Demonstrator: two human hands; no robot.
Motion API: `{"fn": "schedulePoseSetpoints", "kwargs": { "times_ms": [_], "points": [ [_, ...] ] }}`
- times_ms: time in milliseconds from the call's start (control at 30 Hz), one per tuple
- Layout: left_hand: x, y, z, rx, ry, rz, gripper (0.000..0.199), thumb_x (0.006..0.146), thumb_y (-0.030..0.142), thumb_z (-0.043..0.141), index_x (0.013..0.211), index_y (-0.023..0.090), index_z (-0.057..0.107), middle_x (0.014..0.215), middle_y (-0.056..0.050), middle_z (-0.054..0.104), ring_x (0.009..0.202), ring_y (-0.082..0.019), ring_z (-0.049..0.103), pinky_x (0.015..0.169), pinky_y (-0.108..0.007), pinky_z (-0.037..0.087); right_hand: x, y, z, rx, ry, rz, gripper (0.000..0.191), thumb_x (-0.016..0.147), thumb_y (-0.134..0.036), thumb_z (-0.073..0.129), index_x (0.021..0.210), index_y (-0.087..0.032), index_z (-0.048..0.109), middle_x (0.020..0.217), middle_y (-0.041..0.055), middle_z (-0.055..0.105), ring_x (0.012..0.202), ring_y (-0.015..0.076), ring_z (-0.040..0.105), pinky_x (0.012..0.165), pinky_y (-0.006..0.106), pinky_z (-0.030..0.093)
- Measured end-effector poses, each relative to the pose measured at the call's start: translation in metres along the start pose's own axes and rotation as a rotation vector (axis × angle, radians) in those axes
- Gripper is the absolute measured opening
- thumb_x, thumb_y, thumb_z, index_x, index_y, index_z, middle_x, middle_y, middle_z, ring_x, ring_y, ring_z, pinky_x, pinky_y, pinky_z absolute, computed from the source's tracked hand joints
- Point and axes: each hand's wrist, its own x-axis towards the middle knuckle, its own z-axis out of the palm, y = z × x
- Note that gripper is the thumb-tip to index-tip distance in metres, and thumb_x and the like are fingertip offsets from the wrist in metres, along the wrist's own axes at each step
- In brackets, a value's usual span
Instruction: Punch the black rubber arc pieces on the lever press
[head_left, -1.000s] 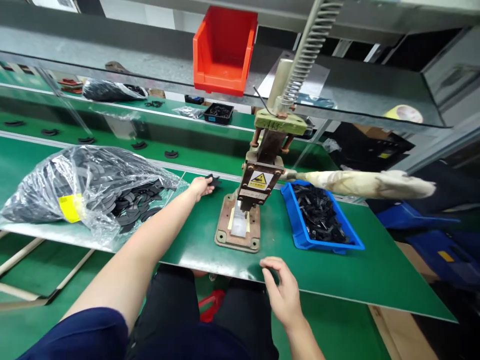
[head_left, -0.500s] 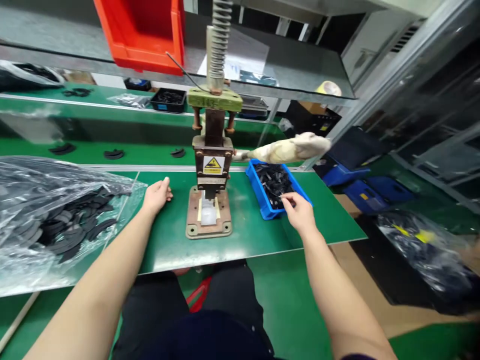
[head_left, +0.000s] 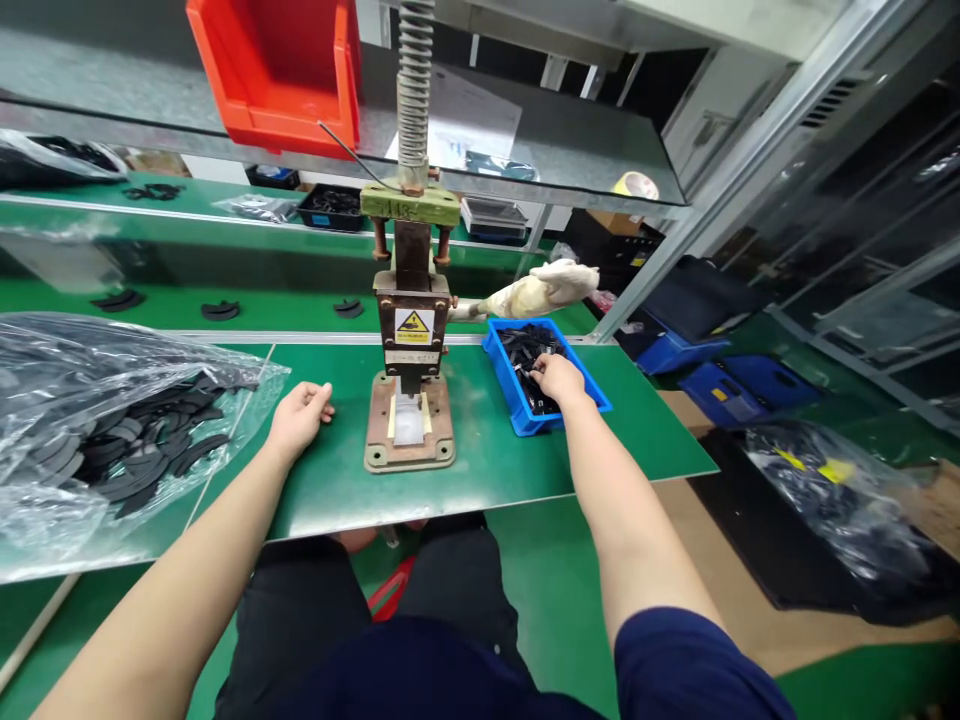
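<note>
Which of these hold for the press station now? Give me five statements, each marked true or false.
1. The right hand is in the blue bin, at the black parts. True.
2. The left hand is inside the plastic bag. False: the left hand is between the plastic bag and the press.
3. The press carries a yellow warning label. True.
4. The blue bin stands left of the press. False: the blue bin is right of it.
5. The red bin is on the raised shelf. True.
</note>
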Motion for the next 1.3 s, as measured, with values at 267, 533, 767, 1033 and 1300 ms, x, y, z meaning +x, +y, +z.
{"fn": "schedulePoseSetpoints", "kwargs": {
  "times_ms": [267, 533, 767, 1033, 1300],
  "points": [
    [-0.009, 0.010, 0.000, 0.015, 0.036, 0.073, 0.050, 0.101, 0.054, 0.055, 0.065, 0.019, 0.059, 0.059, -0.003, 0.062, 0.056, -0.013, 0.060, 0.060, -0.025, 0.052, -0.037, -0.010, -0.019, 0.427, 0.247, -0.044, 0.043, 0.095, -0.056, 0.065, 0.113, -0.017, 0.065, 0.102, 0.0067, 0.074, 0.089, 0.0159, 0.070, 0.086, 0.038, 0.062],
    [-0.086, 0.037, 0.017, -0.080, 0.093, 0.179, 0.028, 0.095, 0.048, 0.071, 0.096, 0.021, 0.064, 0.077, 0.000, 0.067, 0.065, -0.013, 0.064, 0.061, -0.024, 0.053, -0.165, -0.072, 0.036, 0.887, 0.100, -0.242, 0.041, 0.093, -0.058, 0.067, 0.114, -0.023, 0.072, 0.097, 0.0069, 0.081, 0.079, 0.0180, 0.077, 0.076, 0.037, 0.066],
    [-0.178, 0.093, 0.036, 0.032, -0.302, 0.632, 0.028, 0.097, 0.024, 0.073, 0.124, 0.023, 0.067, 0.100, -0.006, 0.070, 0.086, -0.017, 0.068, 0.078, -0.033, 0.059, -0.241, -0.121, 0.089, 1.076, -0.024, -0.436, 0.015, 0.090, -0.039, 0.077, 0.103, -0.031, 0.080, 0.103, 0.0034, 0.082, 0.097, 0.0197, 0.076, 0.094, 0.040, 0.063],
    [-0.189, 0.098, 0.033, 0.074, -0.331, 0.669, 0.031, 0.096, 0.024, 0.074, 0.126, 0.028, 0.067, 0.102, -0.006, 0.071, 0.082, -0.017, 0.069, 0.075, -0.035, 0.062, -0.253, -0.133, 0.102, 1.114, -0.079, -0.509, 0.018, 0.092, -0.035, 0.074, 0.109, -0.035, 0.080, 0.098, 0.0015, 0.080, 0.088, 0.0195, 0.074, 0.083, 0.039, 0.063],
    [-0.168, 0.089, 0.033, 0.177, -0.329, 0.687, 0.011, 0.100, 0.026, 0.069, 0.108, 0.029, 0.075, 0.103, -0.007, 0.079, 0.096, -0.021, 0.076, 0.085, -0.039, 0.065, -0.245, -0.135, 0.092, 1.026, -0.059, -0.507, 0.018, 0.094, -0.036, 0.071, 0.111, -0.033, 0.077, 0.102, 0.0024, 0.079, 0.091, 0.0195, 0.074, 0.085, 0.039, 0.064]
  ]
}}
